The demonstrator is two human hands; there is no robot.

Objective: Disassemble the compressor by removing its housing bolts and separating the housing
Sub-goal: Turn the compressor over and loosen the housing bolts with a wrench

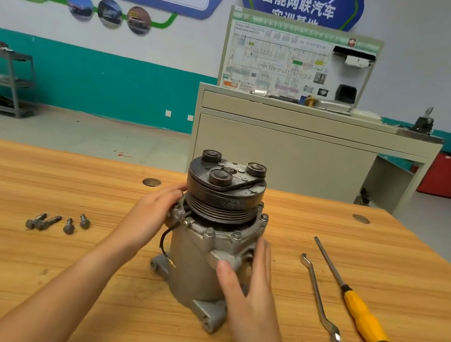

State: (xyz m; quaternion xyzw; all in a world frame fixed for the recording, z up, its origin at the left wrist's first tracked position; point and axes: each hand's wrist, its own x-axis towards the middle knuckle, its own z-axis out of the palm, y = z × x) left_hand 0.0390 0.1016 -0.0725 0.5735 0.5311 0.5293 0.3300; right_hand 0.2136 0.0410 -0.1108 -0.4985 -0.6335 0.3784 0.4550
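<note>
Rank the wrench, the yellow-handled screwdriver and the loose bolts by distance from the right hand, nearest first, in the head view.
From the right hand:
1. Wrench, just to its right.
2. Yellow-handled screwdriver, right of the wrench.
3. Loose bolts, far left, beyond the compressor.

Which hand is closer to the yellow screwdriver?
Right. The right hand rests on the compressor's side facing the yellow screwdriver; the left hand is on the far side.

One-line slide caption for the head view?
Both hands steady the upright compressor; four removed bolts lie left, tools right.
</note>
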